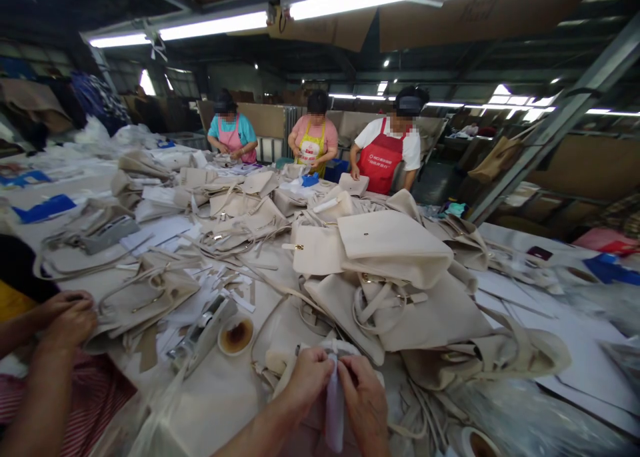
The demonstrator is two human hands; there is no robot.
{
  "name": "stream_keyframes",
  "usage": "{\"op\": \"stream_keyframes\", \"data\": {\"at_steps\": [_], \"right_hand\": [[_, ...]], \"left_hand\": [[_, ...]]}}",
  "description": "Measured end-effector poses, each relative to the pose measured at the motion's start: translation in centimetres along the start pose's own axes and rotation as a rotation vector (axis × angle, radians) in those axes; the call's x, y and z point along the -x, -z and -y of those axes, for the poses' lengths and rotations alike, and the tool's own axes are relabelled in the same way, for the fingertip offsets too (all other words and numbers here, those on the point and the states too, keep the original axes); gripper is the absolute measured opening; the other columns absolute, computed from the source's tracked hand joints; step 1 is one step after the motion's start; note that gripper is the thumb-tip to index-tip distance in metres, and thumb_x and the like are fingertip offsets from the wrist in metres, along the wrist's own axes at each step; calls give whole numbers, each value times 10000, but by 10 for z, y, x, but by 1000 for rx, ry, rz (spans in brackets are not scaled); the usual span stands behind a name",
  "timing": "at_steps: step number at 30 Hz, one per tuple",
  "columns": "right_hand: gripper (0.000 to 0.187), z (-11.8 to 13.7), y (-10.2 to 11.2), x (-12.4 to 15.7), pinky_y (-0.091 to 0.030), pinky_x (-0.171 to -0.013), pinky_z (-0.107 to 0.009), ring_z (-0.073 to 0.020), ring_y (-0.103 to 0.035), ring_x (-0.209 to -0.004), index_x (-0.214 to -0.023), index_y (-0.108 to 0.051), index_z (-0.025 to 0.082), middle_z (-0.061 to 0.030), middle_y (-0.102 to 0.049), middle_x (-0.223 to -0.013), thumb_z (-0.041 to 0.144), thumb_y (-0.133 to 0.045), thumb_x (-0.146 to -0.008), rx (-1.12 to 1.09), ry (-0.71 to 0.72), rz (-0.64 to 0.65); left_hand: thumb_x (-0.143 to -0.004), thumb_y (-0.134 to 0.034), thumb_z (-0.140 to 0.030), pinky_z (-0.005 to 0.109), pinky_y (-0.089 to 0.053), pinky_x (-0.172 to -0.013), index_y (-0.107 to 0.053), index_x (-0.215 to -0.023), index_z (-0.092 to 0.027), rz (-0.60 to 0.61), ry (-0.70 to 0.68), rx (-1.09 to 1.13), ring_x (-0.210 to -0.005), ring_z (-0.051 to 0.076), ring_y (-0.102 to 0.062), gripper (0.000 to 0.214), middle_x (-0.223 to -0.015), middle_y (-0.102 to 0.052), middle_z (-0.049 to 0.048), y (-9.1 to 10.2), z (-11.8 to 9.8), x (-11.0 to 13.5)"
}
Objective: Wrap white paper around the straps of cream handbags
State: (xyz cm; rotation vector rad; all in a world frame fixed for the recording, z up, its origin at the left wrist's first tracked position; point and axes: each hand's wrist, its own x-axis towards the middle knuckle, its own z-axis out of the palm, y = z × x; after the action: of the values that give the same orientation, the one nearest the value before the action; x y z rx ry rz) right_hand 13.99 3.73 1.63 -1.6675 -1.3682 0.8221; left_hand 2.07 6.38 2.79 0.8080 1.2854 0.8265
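In the head view, both of my hands meet low in the middle, over a beige handbag partly hidden beneath them. My left hand (309, 376) is closed, its fingertips pinching the top of a white, translucent strip of wrapping (335, 414). Against the strip's other side press the closed fingers of my right hand (364, 392). The strip hangs down between the hands. Just above the fingertips curves a pale bag handle (345, 348). Whether the wrapping goes around the handle is hidden by my fingers.
Beige handbags (395, 240) pile up ahead. A tape roll (235, 334) and a grey tape dispenser (203, 334) lie left, another tape roll (477, 442) lower right. White sheets (565, 344) lie right. A co-worker's hands (70, 317) are at left; three people stand across the table.
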Motion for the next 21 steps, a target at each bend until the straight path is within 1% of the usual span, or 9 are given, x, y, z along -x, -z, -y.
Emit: {"op": "stream_keyframes", "data": {"at_steps": [2, 5, 8, 9, 11, 12, 14, 17, 21], "right_hand": [[337, 3, 1, -1, -461, -845, -395, -296, -648, -898, -802, -731, 240, -78, -740, -885, 502, -520, -788, -78, -59, 36], [388, 7, 1, -3, -482, -841, -389, -305, -656, -904, -796, -747, 221, -82, -757, -874, 565, -582, -727, -264, -205, 156], [390, 9, -1, -5, -479, -650, -322, -238, -626, -727, -765, -734, 214, -44, -714, -728, 579, -708, -629, -456, -304, 213], [397, 9, -3, -6, -428, -543, -286, -191, -570, -613, -756, -723, 213, -13, -655, -632, 581, -735, -605, -516, -352, 216], [426, 11, -5, -7, -234, -410, -230, -99, -361, -439, -737, -684, 212, 67, -464, -485, 598, -761, -573, -614, -447, 224], [445, 12, -6, -7, -151, -403, -218, -72, -262, -413, -732, -661, 211, 98, -378, -463, 607, -765, -559, -649, -477, 228], [469, 15, -8, -5, -73, -417, -212, -49, -163, -412, -726, -617, 209, 127, -300, -466, 615, -760, -540, -687, -495, 218], [451, 23, -11, 0, -91, -409, -213, -50, -175, -403, -726, -586, 211, 127, -319, -456, 607, -717, -555, -700, -467, 166], [379, 25, -15, -2, -206, -406, -224, -77, -315, -385, -729, -611, 202, 97, -422, -428, 547, -676, -587, -671, -418, 79]], "left_hand": [[-618, -549, -218, 258, -178, -501, -449, -538, -223, 8, -8, -10, -449, 90, -268, 128, -433, -353, -88, 0, 1, 1], [-633, -565, -266, 263, -200, -499, -457, -510, -226, 3, -41, -39, -441, 97, -305, 168, -412, -392, -76, 3, 2, 2], [-652, -586, -347, 266, -232, -496, -458, -486, -231, -15, -78, -62, -431, 107, -340, 240, -394, -413, -66, 6, 3, 1], [-648, -595, -369, 268, -246, -495, -467, -487, -231, -28, -88, -68, -429, 113, -355, 248, -393, -421, -64, 7, 4, 0], [-620, -632, -382, 272, -286, -506, -506, -503, -222, -72, -120, -81, -457, 130, -408, 236, -422, -463, -54, 8, 6, -2], [-605, -654, -380, 275, -315, -524, -531, -515, -213, -96, -142, -84, -493, 142, -448, 226, -454, -499, -45, 9, 6, -3], [-586, -688, -378, 280, -383, -594, -577, -538, -198, -112, -187, -82, -598, 170, -533, 217, -540, -585, -19, 9, 8, -3], [-584, -693, -436, 289, -437, -663, -621, -579, -186, -63, -194, -52, -681, 195, -590, 260, -622, -658, 8, 10, 11, 1], [-560, -693, -533, 275, -428, -576, -631, -672, -186, -60, -94, 27, -562, 162, -548, 370, -562, -628, -13, 9, 14, -1]]}}
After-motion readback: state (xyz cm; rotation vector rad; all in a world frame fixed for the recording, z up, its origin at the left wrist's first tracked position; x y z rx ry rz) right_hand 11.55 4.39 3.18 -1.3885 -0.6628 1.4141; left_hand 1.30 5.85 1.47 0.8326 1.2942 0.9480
